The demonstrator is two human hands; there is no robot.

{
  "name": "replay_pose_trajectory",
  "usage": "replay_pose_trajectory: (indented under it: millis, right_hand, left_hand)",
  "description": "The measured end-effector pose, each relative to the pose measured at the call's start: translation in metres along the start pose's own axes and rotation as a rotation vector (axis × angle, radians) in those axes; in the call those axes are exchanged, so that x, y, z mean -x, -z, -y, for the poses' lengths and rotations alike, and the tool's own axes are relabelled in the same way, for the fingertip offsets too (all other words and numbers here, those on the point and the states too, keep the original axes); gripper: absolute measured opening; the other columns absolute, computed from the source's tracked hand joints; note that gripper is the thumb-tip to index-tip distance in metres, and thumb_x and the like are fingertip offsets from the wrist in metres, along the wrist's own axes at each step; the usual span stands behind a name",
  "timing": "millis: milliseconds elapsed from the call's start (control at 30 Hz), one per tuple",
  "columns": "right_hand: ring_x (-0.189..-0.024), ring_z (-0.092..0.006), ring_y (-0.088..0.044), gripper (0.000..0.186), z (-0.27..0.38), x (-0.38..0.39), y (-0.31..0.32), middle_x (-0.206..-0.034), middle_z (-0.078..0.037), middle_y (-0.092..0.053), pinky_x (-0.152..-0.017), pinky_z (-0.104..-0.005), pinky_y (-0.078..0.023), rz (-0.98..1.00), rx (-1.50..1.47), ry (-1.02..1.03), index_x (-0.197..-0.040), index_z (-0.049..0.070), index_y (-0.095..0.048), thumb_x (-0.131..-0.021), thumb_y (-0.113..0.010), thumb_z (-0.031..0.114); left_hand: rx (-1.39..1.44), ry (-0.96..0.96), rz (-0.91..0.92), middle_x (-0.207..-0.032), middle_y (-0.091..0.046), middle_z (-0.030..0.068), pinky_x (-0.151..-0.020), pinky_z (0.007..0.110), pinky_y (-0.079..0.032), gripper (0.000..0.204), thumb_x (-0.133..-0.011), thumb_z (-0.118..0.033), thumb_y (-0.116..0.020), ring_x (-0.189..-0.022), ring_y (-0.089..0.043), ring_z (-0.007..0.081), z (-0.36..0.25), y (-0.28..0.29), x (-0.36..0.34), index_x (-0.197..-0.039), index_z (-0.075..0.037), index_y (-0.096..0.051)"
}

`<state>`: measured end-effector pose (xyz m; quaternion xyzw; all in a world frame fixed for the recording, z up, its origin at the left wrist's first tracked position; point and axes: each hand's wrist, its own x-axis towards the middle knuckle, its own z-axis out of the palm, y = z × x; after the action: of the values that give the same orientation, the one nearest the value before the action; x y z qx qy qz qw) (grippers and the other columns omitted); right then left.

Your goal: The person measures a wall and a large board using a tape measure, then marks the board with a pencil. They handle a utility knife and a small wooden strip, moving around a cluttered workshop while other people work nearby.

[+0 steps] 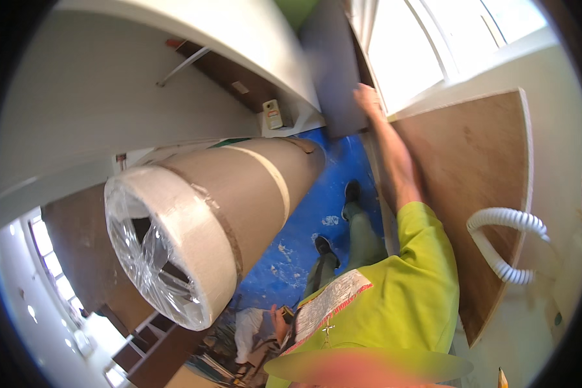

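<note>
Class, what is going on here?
A person in a lime-green shirt stands on a blue spattered floor. The right hand reaches to a grey flat panel beside the window; its grip is blurred. The left hand is low by the waist, near something small and dark. A big brown-paper-wrapped roll with a plastic-covered end fills the left.

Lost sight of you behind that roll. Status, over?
Right hand on grey panel edge, grip unclear. Left hand low by chest, unclear. Paper-wrapped roll close at left; wooden board, white hose at right.
</note>
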<state>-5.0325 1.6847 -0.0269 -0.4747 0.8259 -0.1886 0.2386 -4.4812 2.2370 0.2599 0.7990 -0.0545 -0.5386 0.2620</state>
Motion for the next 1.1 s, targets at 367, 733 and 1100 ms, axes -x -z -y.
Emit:
replay_pose_trajectory:
  millis: [367, 733, 1100]
  right_hand:
    - [-0.088, -0.0328, -0.062, 0.030, 0.155, 0.200, 0.033, -0.098, -0.013, -0.064, -0.077, -0.0435, -0.053, -0.232, -0.381, 0.140, -0.115, 0.011, -0.064, -0.087, -0.053, 0.008]
    - [-0.094, -0.0343, -0.064, 0.026, 0.113, 0.284, 0.135, -0.099, -0.016, -0.067, -0.083, -0.0430, -0.051, -0.263, -0.222, 0.126, -0.109, 0.012, -0.068, -0.086, -0.057, 0.013]
    - [-0.089, -0.0267, -0.065, 0.033, 0.102, 0.468, 0.259, -0.099, -0.020, -0.068, -0.082, -0.0356, -0.048, -0.072, -0.280, 0.249, -0.113, -0.003, -0.063, -0.088, -0.056, 0.017]
  left_hand:
    - [-0.076, -0.040, 0.109, -0.104, -0.057, 0.0137, -0.074, 0.034, -0.050, 0.054, -0.095, -0.025, -0.048, -0.086, -0.058, 0.0192, 0.002, 0.011, -0.044, -0.141, -0.006, -0.030]
    - [-0.073, -0.289, 0.221, -0.093, -0.061, 0.0107, -0.067, 0.031, -0.052, 0.049, -0.097, -0.030, -0.047, -0.079, -0.060, 0.0171, 0.011, 0.040, -0.097, -0.140, -0.011, -0.034]
    - [-0.118, -0.359, 0.454, -0.097, -0.057, 0.0128, -0.059, 0.036, -0.056, 0.056, -0.089, -0.022, -0.051, -0.073, -0.060, 0.0212, 0.024, 0.091, -0.198, -0.140, -0.010, -0.033]
